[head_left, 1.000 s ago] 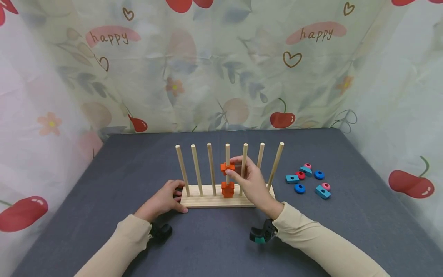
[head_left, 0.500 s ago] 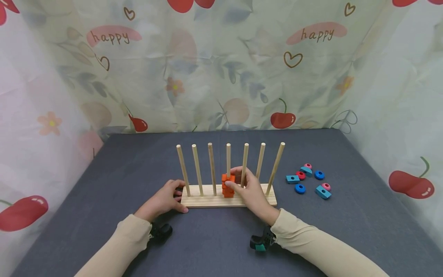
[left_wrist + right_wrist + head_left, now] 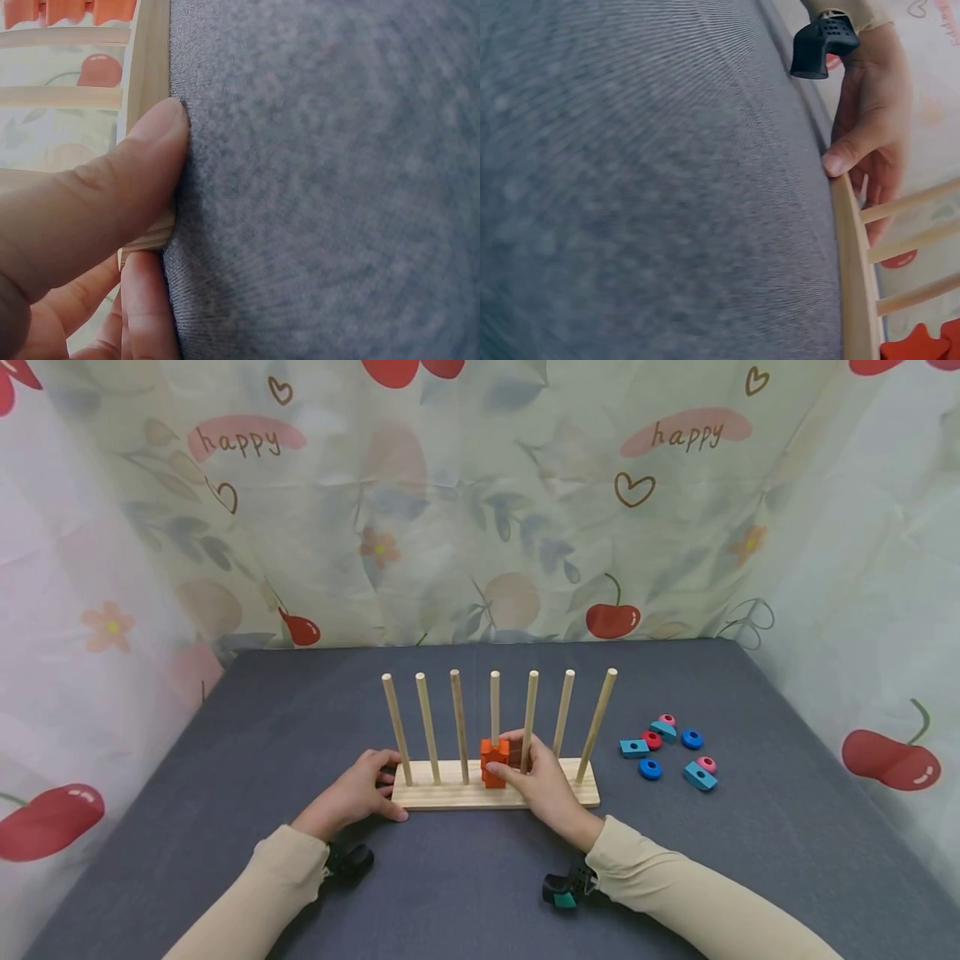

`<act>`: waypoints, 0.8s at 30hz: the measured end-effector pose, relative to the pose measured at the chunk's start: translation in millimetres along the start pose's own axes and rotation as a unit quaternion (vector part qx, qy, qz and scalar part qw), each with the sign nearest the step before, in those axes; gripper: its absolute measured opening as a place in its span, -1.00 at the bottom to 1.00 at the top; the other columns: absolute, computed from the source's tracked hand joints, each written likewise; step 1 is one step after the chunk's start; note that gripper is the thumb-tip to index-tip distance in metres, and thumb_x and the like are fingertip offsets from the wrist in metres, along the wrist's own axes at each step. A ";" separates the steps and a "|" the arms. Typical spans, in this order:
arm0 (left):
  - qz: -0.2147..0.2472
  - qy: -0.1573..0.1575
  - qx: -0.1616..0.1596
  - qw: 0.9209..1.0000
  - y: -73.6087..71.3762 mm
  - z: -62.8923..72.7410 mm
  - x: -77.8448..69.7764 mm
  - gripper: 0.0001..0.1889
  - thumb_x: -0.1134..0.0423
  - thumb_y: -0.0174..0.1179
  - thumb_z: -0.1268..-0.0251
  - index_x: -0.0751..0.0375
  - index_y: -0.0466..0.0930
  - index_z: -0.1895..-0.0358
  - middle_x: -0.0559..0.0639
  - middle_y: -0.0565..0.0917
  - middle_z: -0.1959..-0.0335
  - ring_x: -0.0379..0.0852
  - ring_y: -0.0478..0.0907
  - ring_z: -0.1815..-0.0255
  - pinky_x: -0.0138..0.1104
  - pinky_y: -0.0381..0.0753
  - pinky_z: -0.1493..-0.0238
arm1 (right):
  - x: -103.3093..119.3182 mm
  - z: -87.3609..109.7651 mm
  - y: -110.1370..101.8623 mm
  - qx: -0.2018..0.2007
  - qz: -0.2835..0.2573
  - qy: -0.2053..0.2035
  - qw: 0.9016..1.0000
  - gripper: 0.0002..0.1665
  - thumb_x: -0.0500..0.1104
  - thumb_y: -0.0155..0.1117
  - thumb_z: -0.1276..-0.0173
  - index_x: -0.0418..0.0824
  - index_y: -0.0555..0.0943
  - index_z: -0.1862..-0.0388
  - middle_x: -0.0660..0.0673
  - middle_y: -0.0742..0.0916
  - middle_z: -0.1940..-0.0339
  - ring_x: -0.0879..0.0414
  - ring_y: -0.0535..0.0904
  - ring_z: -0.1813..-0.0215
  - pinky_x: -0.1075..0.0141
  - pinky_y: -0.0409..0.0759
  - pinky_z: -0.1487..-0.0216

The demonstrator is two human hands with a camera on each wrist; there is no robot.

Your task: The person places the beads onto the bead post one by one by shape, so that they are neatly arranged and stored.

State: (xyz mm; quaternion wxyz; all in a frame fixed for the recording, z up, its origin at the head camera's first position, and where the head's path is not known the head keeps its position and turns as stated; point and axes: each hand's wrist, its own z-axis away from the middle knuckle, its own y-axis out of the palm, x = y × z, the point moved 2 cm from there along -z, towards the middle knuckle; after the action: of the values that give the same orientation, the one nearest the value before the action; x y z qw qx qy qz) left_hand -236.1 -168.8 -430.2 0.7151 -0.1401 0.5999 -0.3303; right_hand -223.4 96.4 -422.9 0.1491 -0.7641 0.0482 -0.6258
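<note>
A wooden peg board (image 3: 442, 797) with a row of several upright pegs stands at the middle of the table. At its left end, my left hand (image 3: 362, 788) grips the base, thumb (image 3: 154, 142) along the front edge and fingers round the end. Orange star-shaped beads (image 3: 492, 764) are stacked low on the middle peg. My right hand (image 3: 549, 787) pinches the top orange bead of that stack, thumb in front and fingers behind. An orange star bead (image 3: 915, 346) also shows in the right wrist view, at the lower right corner.
To the right of the board lie loose beads: blue rings (image 3: 650, 768), light blue blocks (image 3: 700, 777), a red ring (image 3: 651, 740) and pink rings (image 3: 707, 763). A dark grey cloth (image 3: 465, 885) covers the table. A patterned curtain (image 3: 450, 527) hangs behind.
My right hand has slid an orange star bead down the middle peg until it meets the beads beneath. The left hand has kept its place on the board's end.
</note>
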 end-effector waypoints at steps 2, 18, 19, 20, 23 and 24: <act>-0.001 0.001 -0.001 1.000 0.1 -0.3 0.3 -0.14 0.48 0.57 0.27 0.35 0.38 -0.26 0.23 0.31 -0.16 0.12 0.41 -0.14 -0.17 0.60 -0.12 | -2.3 0.3 0.7 0.001 0.002 0.005 1.000 -0.55 -0.20 0.40 -0.23 -0.17 0.50 -0.07 -0.14 0.67 0.06 0.07 0.58 0.05 0.29 0.57 0.07; 0.001 0.004 0.001 1.000 0.5 0.6 0.0 -0.14 0.49 0.57 0.28 0.37 0.37 -0.26 0.25 0.30 -0.16 0.12 0.42 -0.13 -0.17 0.60 -0.12 | -15.0 6.2 -0.8 0.044 0.010 0.037 0.998 -0.40 -0.27 0.38 -0.24 -0.29 0.41 -0.24 -0.22 0.63 -0.11 -0.10 0.56 -0.17 0.04 0.53 -0.23; 0.002 0.004 0.001 1.000 0.5 0.3 0.2 -0.14 0.49 0.57 0.28 0.37 0.37 -0.26 0.25 0.30 -0.16 0.12 0.42 -0.13 -0.17 0.60 -0.12 | -15.0 7.8 -2.5 0.050 0.013 0.034 0.998 -0.38 -0.27 0.36 -0.26 -0.30 0.38 -0.28 -0.25 0.61 -0.15 -0.12 0.53 -0.22 0.01 0.49 -0.27; 0.004 0.004 0.002 1.000 0.4 0.3 0.0 -0.15 0.49 0.57 0.29 0.37 0.38 -0.25 0.24 0.30 -0.16 0.12 0.42 -0.13 -0.17 0.60 -0.12 | -14.4 9.7 -4.1 0.056 0.016 0.033 0.998 -0.36 -0.27 0.35 -0.27 -0.31 0.36 -0.31 -0.27 0.58 -0.20 -0.14 0.50 -0.26 -0.01 0.46 -0.31; 0.006 0.005 0.002 1.000 0.1 -0.6 1.0 -0.15 0.49 0.57 0.29 0.36 0.39 -0.25 0.24 0.30 -0.16 0.12 0.42 -0.13 -0.18 0.61 -0.11 | -12.2 16.3 -9.6 0.077 0.023 0.033 0.996 -0.28 -0.26 0.32 -0.31 -0.32 0.28 -0.39 -0.31 0.48 -0.34 -0.18 0.38 -0.38 -0.02 0.35 -0.40; 0.008 0.004 0.001 1.000 0.0 -0.7 1.1 -0.15 0.49 0.57 0.29 0.35 0.39 -0.24 0.23 0.30 -0.16 0.11 0.42 -0.13 -0.19 0.61 -0.11 | -11.1 18.8 -11.8 0.082 0.032 0.033 0.996 -0.27 -0.25 0.32 -0.32 -0.33 0.26 -0.41 -0.32 0.47 -0.35 -0.19 0.37 -0.40 -0.03 0.34 -0.40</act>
State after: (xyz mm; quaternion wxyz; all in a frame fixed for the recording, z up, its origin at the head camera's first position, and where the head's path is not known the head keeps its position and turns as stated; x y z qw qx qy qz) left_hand -236.7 -169.4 -431.2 0.7154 -0.1338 0.6035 -0.3259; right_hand -208.9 113.8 -433.2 0.2294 -0.7261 0.0267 -0.6477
